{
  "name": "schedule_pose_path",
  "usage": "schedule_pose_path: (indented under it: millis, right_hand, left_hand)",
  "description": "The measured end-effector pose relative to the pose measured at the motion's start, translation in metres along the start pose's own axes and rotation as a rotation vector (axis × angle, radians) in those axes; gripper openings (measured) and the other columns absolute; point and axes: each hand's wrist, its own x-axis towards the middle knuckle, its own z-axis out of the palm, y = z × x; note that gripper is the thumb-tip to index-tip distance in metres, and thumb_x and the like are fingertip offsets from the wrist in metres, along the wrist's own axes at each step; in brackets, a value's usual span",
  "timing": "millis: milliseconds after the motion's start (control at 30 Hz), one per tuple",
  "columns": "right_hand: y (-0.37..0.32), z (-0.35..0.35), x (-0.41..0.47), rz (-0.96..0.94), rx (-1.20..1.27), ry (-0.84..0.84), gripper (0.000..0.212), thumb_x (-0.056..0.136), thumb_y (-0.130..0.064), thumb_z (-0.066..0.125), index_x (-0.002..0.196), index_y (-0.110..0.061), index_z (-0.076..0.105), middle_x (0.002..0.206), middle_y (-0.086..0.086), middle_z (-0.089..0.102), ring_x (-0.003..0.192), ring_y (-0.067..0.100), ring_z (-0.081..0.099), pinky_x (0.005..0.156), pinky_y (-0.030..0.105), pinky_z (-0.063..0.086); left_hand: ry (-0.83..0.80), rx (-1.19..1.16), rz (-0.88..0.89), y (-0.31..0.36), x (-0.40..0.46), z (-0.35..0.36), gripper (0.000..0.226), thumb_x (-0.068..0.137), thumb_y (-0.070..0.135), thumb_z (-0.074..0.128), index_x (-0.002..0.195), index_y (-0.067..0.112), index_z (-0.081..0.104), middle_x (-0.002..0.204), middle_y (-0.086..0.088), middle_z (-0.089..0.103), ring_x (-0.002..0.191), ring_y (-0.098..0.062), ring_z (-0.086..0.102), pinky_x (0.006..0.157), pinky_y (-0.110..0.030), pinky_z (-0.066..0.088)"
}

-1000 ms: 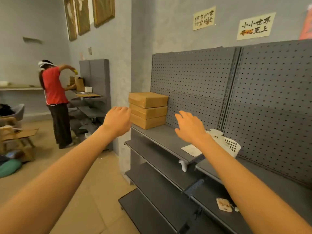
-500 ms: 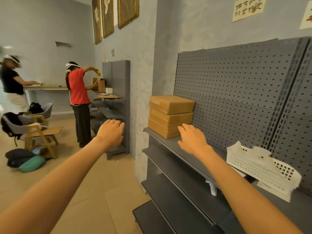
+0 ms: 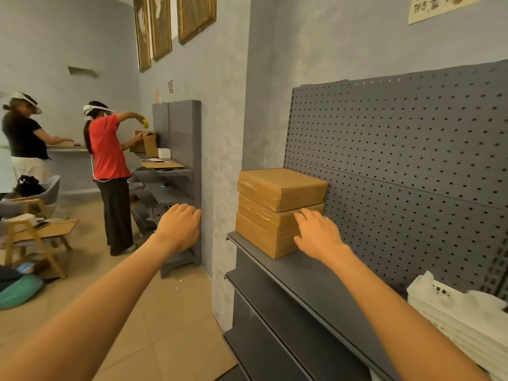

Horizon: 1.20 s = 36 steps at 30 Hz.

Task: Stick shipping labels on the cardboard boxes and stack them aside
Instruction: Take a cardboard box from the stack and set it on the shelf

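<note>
on shelf (image 3: 310,279), stacked boxes (image 3: 277,213) — right hand (image 3: 319,235) near; left hand (image 3: 180,226) empty

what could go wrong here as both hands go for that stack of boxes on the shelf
1. The stack of three cardboard boxes is uneven: the top box sits skewed on the ones below, so pulling a lower box could tip it off.
2. The stack sits at the shelf end, near its front edge; a nudge could send boxes to the floor.
3. Only the right hand is at the stack; the left hand is off to the side, so a one-handed lift may slip.
</note>
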Motion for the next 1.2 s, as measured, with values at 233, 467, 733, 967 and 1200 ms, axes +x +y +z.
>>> schedule_pose_path:
  millis: [233, 467, 733, 967, 1200]
  right_hand:
    - [-0.007, 0.026, 0.047, 0.078, -0.01, -0.032, 0.053, 0.094, -0.032, 0.049, 0.141, -0.012, 0.034, 0.147, 0.008, 0.035, 0.136, 0.025, 0.033, 0.106, 0.037, 0.033]
    - [-0.017, 0.019, 0.112, 0.249, -0.074, 0.018, 0.053, 0.095, -0.032, 0.048, 0.141, -0.011, 0.035, 0.147, 0.008, 0.036, 0.136, 0.026, 0.033, 0.106, 0.038, 0.033]
    - [-0.017, 0.019, 0.141, 0.457, -0.143, -0.01, 0.05, 0.094, -0.032, 0.048, 0.139, -0.012, 0.038, 0.145, 0.008, 0.039, 0.134, 0.027, 0.035, 0.104, 0.039, 0.036]
    - [-0.002, 0.034, 0.162, 0.578, -0.176, -0.08, 0.052, 0.096, -0.032, 0.046, 0.142, -0.011, 0.033, 0.148, 0.009, 0.035, 0.135, 0.028, 0.033, 0.105, 0.041, 0.035]
    - [0.03, 0.04, 0.203, 0.679, -0.181, -0.015, 0.051, 0.097, -0.032, 0.046, 0.141, -0.01, 0.035, 0.147, 0.009, 0.036, 0.134, 0.029, 0.035, 0.103, 0.04, 0.038]
  left_hand:
    - [-0.02, -0.001, 0.053, -0.022, 0.055, 0.056, 0.041, 0.095, 0.03, 0.042, 0.131, 0.012, 0.048, 0.134, -0.007, 0.051, 0.125, -0.024, 0.044, 0.107, -0.034, 0.032]
    - [0.05, -0.044, 0.172, -0.073, 0.138, 0.096, 0.038, 0.093, 0.031, 0.043, 0.126, 0.013, 0.049, 0.13, -0.006, 0.053, 0.122, -0.025, 0.047, 0.107, -0.034, 0.033]
    - [0.096, -0.12, 0.266, -0.087, 0.209, 0.121, 0.042, 0.095, 0.033, 0.043, 0.131, 0.011, 0.045, 0.136, -0.008, 0.049, 0.127, -0.027, 0.043, 0.106, -0.035, 0.032]
    - [0.139, -0.185, 0.35, -0.065, 0.269, 0.143, 0.043, 0.096, 0.034, 0.042, 0.133, 0.012, 0.044, 0.137, -0.006, 0.049, 0.128, -0.026, 0.043, 0.106, -0.034, 0.032]
    - [0.203, -0.335, 0.352, -0.054, 0.359, 0.137, 0.036, 0.093, 0.034, 0.047, 0.119, 0.01, 0.052, 0.125, -0.009, 0.057, 0.118, -0.029, 0.05, 0.098, -0.036, 0.041]
